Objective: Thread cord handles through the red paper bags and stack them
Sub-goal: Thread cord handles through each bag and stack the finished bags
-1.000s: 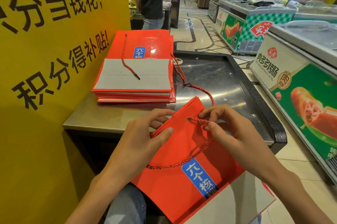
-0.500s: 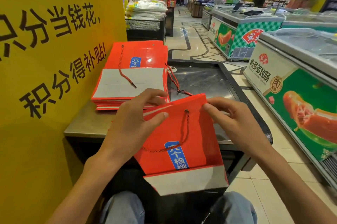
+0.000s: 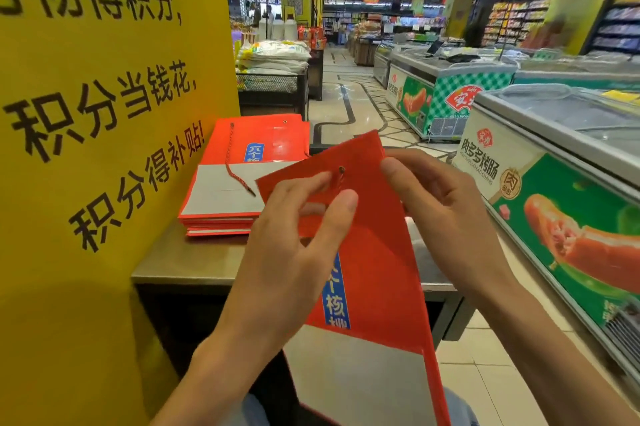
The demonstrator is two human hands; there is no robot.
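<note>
I hold a flat red paper bag (image 3: pixel 374 252) upright in front of me, blue label down its face and grey base at the bottom. My left hand (image 3: pixel 294 245) pinches the red cord (image 3: pixel 338 180) just below the eyelet near the bag's top edge. My right hand (image 3: pixel 436 207) grips the bag's right upper edge, fingers curled behind it. A stack of red bags (image 3: pixel 242 179) lies on the steel counter (image 3: pixel 187 262) behind, with a loose cord (image 3: pixel 231 162) draped over the top bag.
A yellow sign wall (image 3: pixel 104 148) stands close on the left. Chest freezers (image 3: pixel 561 162) line the right side of a tiled aisle. Stacked white sacks (image 3: pixel 273 58) sit on a rack beyond the counter.
The bag has been lifted and turned more upright, closer to my face. My left hand moved from the bag's top corner to the cord at the eyelet. The camera tilted up.
</note>
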